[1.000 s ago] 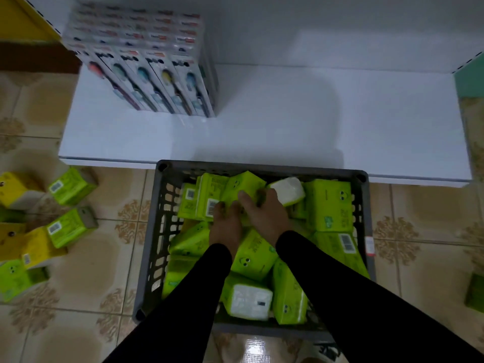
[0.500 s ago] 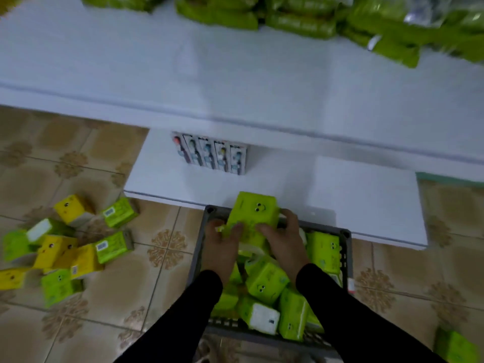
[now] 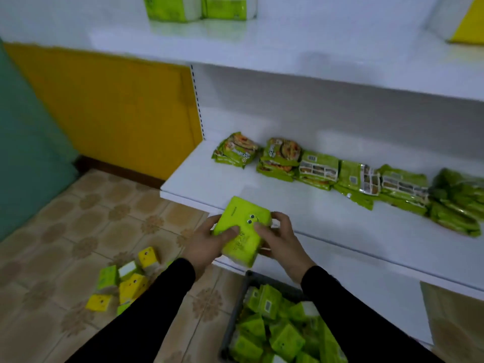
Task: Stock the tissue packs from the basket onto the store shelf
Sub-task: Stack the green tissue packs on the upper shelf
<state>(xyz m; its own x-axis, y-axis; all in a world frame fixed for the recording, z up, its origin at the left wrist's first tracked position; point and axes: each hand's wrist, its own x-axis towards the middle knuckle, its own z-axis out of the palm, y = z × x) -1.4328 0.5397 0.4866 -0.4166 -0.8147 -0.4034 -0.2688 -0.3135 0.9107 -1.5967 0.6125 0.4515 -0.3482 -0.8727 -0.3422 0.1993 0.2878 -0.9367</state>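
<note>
Both hands hold a stack of lime-green tissue packs [image 3: 242, 229] with a cartoon face on top. My left hand [image 3: 207, 242] grips its left side and my right hand [image 3: 280, 238] grips its right side. The stack hovers over the front edge of the white middle shelf [image 3: 301, 205], near its left end. Below, at the bottom of the view, the grey basket [image 3: 237, 310] sits on the floor with several green tissue packs [image 3: 277, 334] inside.
Green noodle packets [image 3: 319, 169] lie in a row along the middle shelf to the right. Green packs [image 3: 199, 7] stand on the upper shelf. Several loose green and yellow packs [image 3: 123, 284] lie on the tiled floor at left. A yellow panel [image 3: 110, 108] sits behind.
Both hands lifted the tissue packs out of the basket and up to the middle shelf's front edge. The view tilted up from the bottom shelf to the higher shelves.
</note>
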